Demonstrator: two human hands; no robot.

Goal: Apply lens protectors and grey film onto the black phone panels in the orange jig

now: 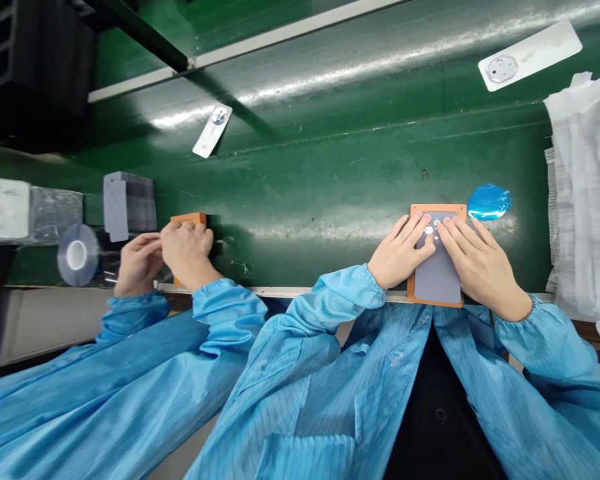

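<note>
A grey rectangular panel (436,272) with small holes near its top lies in an orange frame-like fixture (414,295) at the bench's front edge. My left hand (401,252) lies over the panel's upper left side, fingers stretched out and the thumb near the holes. From the other side, my right hand (480,263) rests flat across the upper right of the panel and the fixture's edge, fingers extended. Close to my right fingertips lies a shiny blue round film piece (489,202). Neither hand is wrapped round anything.
At left, a co-worker's hands (187,250) work over another orange fixture (190,218). Near them are stacked grey panels (129,203) and a clear tape roll (78,255). White plates (533,55) lie toward the back; wrapped white packs (585,193) stand at right.
</note>
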